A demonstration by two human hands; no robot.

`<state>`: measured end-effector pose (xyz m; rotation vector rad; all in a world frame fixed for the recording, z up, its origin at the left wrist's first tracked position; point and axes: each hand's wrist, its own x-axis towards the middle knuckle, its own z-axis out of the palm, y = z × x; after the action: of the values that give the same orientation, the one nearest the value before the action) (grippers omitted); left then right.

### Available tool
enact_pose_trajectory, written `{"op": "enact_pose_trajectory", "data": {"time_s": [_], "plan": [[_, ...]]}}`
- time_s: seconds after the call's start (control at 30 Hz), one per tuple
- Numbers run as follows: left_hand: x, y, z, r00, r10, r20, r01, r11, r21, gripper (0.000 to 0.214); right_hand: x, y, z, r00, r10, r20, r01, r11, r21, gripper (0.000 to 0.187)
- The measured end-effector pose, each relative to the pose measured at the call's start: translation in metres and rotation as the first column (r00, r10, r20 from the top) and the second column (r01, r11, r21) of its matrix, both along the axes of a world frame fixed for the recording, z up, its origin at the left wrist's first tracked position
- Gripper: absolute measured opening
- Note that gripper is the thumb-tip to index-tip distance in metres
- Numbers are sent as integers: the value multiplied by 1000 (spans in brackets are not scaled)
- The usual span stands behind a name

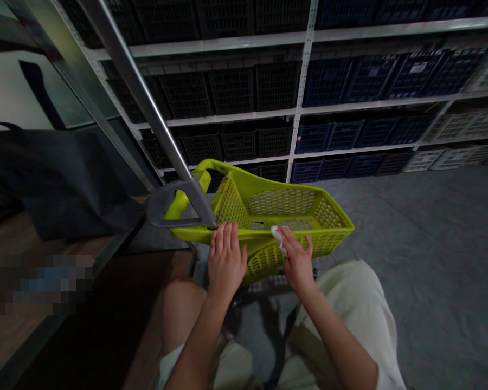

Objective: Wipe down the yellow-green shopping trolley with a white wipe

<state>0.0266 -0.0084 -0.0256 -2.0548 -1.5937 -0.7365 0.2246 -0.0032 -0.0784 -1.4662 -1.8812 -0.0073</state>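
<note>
The background is filled by a white-framed rack (299,103). Here, a lime-green cart (284,200) is parked in front, by the person's knees (358,281); on its near rim the left hand (228,262) is laid flat, fingers outstretched, and by the right hand (297,262), fingers barely bent, a small white wipe (277,238) is held against that same rim.

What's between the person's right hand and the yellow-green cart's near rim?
A white cloth or tissue, partly hidden under the fingers of the right hand, against the near rim; the head view shows it.
</note>
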Motion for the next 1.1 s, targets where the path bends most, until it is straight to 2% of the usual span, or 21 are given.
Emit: {"op": "enact_pose_trajectory", "data": {"time_s": [0.1,0.2,0.33,0.43,0.5,0.57,0.67,0.77,0.83,0.87,1.0,1.1], "plan": [[2,0,0,1000,-7,18,7,1000,8,59,23,1,-7,991,-132,10,132,991,-9,77],[5,2,-1,1000,-16,24,16,1000,-2,60,-4,4,6,984,-170,-47,168,985,-34,69],[6,6,-5,1000,-1,5,1,1000,2,55,-74,4,35,989,98,-112,-99,995,-6,64],[4,6,-6,1000,9,-6,-9,1000,12,52,-94,1,43,975,200,-97,-198,980,30,67],[2,4,-4,1000,-9,-9,9,1000,7,55,-79,0,36,979,193,-60,-192,981,24,71],[1,2,-2,1000,-13,-9,13,1000,-1,58,-49,0,22,989,145,-18,-145,989,12,74],[1,0,0,1000,9,-11,-9,1000,4,57,1,2,-1,1000,5,8,-5,1000,10,74],[3,0,1,1000,10,-15,-9,1000,16,56,20,3,-9,989,-145,-8,145,989,8,72],[4,1,0,1000,2,-6,-2,1000,13,57,5,4,-4,981,-192,-31,192,981,0,69],[5,2,-1,1000,-2,-1,2,1000,7,58,-9,5,2,983,-176,-43,176,984,-4,67],[3,4,-4,1000,-10,-7,10,1000,19,57,-73,2,27,996,63,-61,-62,998,12,62],[0,4,-4,1000,-1,-30,2,1000,27,56,-82,-1,31,989,138,-54,-136,990,33,66]]}}
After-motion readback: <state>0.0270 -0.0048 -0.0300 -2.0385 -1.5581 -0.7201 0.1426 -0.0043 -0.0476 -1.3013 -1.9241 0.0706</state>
